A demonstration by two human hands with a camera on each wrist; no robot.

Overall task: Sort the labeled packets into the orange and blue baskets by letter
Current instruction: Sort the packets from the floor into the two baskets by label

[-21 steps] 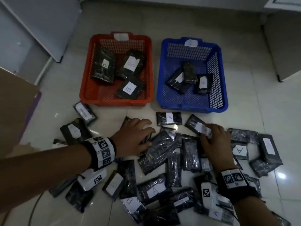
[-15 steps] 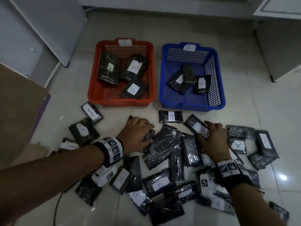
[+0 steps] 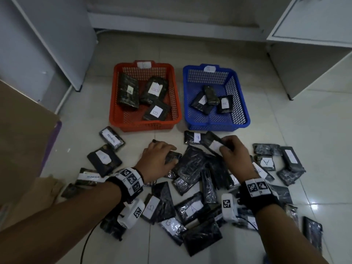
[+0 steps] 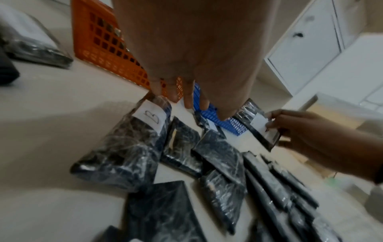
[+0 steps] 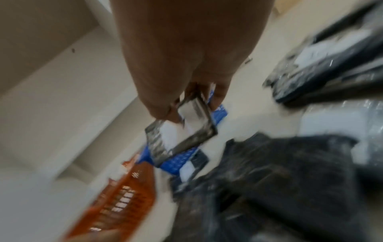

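Right hand (image 3: 235, 155) pinches a black packet (image 3: 217, 142) with a white label, thumb on the label, packet tilted and raised off the pile just below the blue basket (image 3: 238, 103); letter on it unreadable. Same packet in the right wrist view (image 5: 184, 126), blurred, thumb and fingers clamped on its near end

Left hand (image 3: 159, 159) sits palm down at the left edge of the pile, fingers curled over a dark packet (image 3: 173, 156). Left wrist view shows its fingers (image 4: 186, 96) hanging straight down above a B packet (image 4: 132, 140), so can't tell whether it actually grips anything

Orange basket (image 3: 122, 115), centre left of frame, holds three packets labelled B. Blue basket, right beside it, holds three packets; one reads A (image 3: 224, 104), one label unreadable, one shows no label

Unsorted packets (image 3: 192, 206) lie scattered and overlapping on the tiled floor (image 3: 314, 140) across the lower half of the frame, a few readable as A or B. Two at left (image 3: 112, 139) carry printed text labels

Cardboard (image 3: 21, 149) at the left edge, white cabinets (image 3: 312, 48) upper right
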